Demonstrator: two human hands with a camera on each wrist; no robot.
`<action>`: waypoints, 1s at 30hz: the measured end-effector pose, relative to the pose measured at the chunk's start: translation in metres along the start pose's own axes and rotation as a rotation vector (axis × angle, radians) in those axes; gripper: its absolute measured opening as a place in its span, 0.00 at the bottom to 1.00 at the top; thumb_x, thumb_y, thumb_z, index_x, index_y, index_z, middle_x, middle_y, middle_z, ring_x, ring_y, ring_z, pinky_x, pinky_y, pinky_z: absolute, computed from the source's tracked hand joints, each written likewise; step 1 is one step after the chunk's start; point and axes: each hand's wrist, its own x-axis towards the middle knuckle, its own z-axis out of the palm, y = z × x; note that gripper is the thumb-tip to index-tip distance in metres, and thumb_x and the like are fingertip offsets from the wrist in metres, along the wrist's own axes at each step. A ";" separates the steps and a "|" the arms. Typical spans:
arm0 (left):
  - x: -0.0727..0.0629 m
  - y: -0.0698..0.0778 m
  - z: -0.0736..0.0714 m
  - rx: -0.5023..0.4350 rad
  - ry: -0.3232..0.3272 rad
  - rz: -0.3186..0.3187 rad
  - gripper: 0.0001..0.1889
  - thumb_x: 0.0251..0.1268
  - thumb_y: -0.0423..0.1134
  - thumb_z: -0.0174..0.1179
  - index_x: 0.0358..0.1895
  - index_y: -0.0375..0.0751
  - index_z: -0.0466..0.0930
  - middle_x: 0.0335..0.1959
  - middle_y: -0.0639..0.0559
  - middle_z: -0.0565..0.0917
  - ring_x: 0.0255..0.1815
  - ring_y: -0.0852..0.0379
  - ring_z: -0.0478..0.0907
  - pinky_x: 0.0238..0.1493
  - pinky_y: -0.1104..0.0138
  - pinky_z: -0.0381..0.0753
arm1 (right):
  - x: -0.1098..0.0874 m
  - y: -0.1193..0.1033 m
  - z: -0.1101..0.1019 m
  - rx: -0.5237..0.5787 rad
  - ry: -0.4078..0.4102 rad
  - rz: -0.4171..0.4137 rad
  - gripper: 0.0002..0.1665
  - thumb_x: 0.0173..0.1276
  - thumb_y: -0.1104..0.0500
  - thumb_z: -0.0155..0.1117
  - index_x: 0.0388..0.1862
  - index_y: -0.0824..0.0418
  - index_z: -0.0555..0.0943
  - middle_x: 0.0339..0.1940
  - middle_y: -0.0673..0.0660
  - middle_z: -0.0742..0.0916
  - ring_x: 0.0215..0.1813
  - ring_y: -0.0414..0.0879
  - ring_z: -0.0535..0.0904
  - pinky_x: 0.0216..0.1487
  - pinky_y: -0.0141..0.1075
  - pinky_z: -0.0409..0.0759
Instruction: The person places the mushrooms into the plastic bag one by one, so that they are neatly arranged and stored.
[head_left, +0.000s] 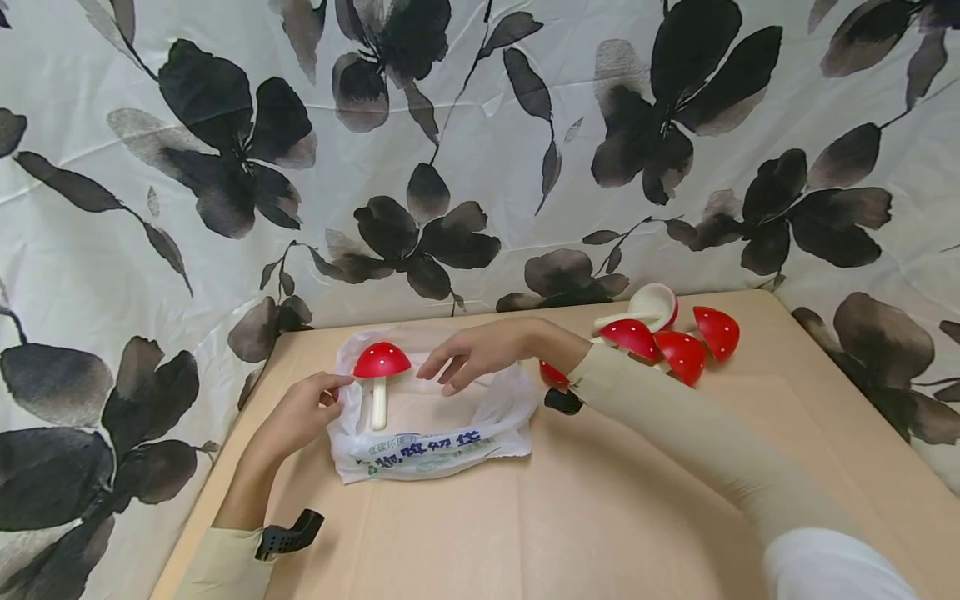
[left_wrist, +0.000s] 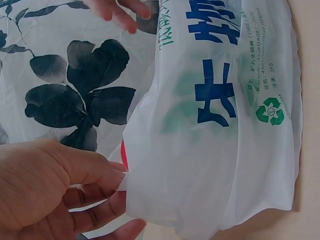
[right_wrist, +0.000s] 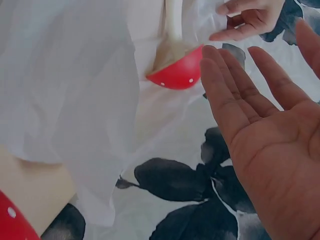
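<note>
Left hand (head_left: 298, 414) pinches bag (head_left: 438, 454) — right hand (head_left: 483, 348) hovers.

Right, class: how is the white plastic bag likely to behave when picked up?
The bag will probably be floppy, since its edges crease and crumple. Its thin, partly see-through film suggests it is light for its size. The smooth-looking surface may prove slippery.

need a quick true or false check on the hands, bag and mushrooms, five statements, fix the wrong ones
1. The left hand pinches the white plastic bag. True.
2. The right hand holds nothing. True.
3. Three mushrooms lie between the hands. False: one mushroom does.
4. The bag is printed all in red. False: its lettering is blue and green.
5. The other mushrooms lie near the right sleeve. True.
</note>
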 end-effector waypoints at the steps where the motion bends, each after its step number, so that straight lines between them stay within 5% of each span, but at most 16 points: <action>1: 0.000 0.000 0.000 -0.003 -0.001 0.001 0.18 0.61 0.22 0.58 0.56 0.25 0.81 0.38 0.43 0.81 0.38 0.50 0.78 0.36 0.68 0.78 | -0.004 0.000 0.000 -0.005 0.001 0.005 0.31 0.72 0.53 0.64 0.73 0.52 0.73 0.71 0.48 0.77 0.69 0.46 0.76 0.64 0.36 0.77; 13: -0.002 -0.005 0.001 0.003 -0.012 0.006 0.20 0.61 0.22 0.59 0.58 0.25 0.80 0.36 0.45 0.81 0.38 0.51 0.78 0.35 0.69 0.78 | -0.055 0.005 -0.004 -0.024 0.105 -0.027 0.32 0.72 0.50 0.65 0.74 0.51 0.73 0.71 0.48 0.77 0.72 0.49 0.74 0.65 0.39 0.77; 30: -0.002 -0.001 -0.001 -0.004 -0.019 -0.001 0.20 0.61 0.22 0.59 0.58 0.25 0.80 0.36 0.45 0.80 0.38 0.50 0.76 0.34 0.70 0.78 | -0.125 0.026 -0.015 0.004 0.290 -0.023 0.32 0.70 0.61 0.67 0.72 0.56 0.74 0.69 0.54 0.80 0.68 0.48 0.77 0.66 0.41 0.77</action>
